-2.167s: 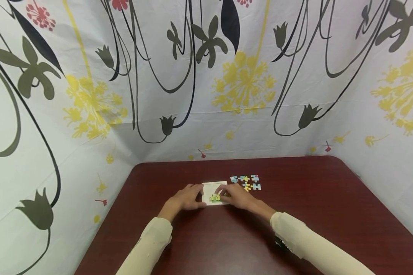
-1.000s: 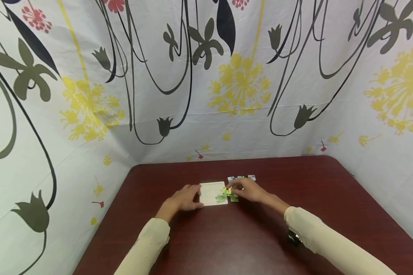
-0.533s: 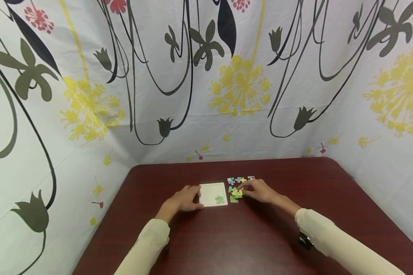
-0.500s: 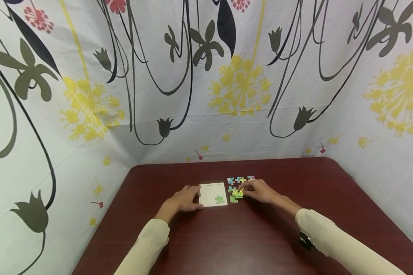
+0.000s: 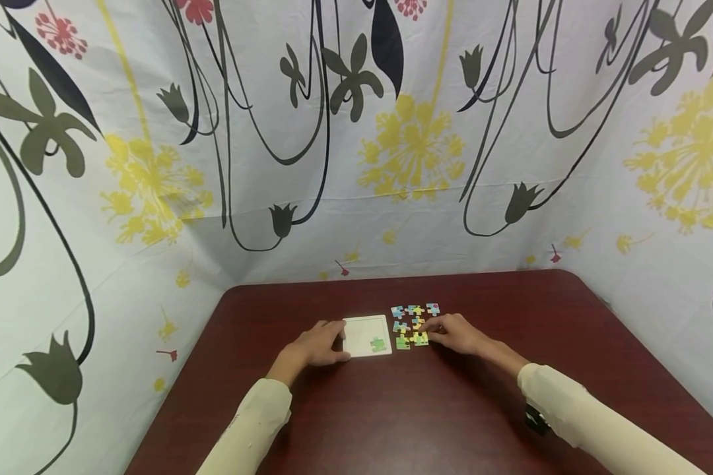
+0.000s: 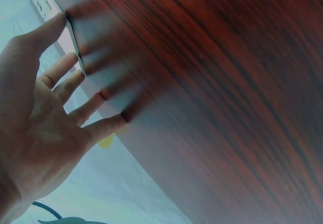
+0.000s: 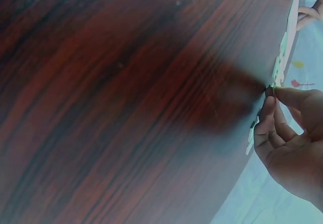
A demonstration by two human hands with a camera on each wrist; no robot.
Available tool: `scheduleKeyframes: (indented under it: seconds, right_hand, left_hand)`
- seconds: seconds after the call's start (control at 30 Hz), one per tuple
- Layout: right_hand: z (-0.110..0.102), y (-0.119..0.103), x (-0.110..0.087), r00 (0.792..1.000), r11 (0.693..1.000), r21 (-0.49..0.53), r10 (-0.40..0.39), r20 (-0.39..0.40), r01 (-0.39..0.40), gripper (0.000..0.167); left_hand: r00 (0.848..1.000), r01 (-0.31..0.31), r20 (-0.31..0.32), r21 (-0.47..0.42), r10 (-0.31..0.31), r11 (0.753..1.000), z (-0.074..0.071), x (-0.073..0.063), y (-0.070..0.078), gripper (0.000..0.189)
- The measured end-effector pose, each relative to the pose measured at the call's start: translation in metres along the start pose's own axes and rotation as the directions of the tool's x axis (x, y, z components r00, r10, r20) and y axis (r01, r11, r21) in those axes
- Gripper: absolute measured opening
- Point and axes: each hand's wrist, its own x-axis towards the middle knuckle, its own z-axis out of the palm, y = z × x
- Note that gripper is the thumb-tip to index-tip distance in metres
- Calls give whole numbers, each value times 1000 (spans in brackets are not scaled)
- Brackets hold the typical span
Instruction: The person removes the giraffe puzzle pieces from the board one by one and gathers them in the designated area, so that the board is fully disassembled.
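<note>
A white puzzle tray (image 5: 359, 330) lies on the table with one green jigsaw piece (image 5: 378, 344) in its near right corner. My left hand (image 5: 316, 344) rests at the tray's left edge. In the left wrist view the left hand (image 6: 55, 90) has its thumb and first fingertips against that edge, the other fingers spread on the wood. My right hand (image 5: 457, 334) is right of the tray. It pinches a yellow-green jigsaw piece (image 5: 420, 339) between thumb and index finger, low at the table; the right wrist view shows the right hand (image 7: 290, 128) pinching it edge-on.
Several other jigsaw pieces lie in rows beside the tray, among them a green piece (image 5: 403, 343), a blue piece (image 5: 401, 326) and a blue piece with a red spot (image 5: 432, 309). The dark red table (image 5: 356, 409) ends at a patterned cloth (image 5: 309, 257) behind.
My right hand has carried the yellow-green piece from over the tray out to the right and down beside the green piece. The left hand keeps its place at the tray.
</note>
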Motion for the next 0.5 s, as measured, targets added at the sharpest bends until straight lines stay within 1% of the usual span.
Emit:
scheduleKeyframes:
  seconds: [0.2, 0.5]
  right_hand:
    - [-2, 2, -3, 1000, 1000, -12, 6, 3, -6, 23]
    - [-1, 5, -7, 1000, 1000, 10, 24, 6, -24, 22]
  left_hand:
    - [1000, 10, 4, -13, -10, 1000, 0, 0, 0, 38]
    - [1000, 5, 7, -14, -5, 1000, 0, 0, 0, 38]
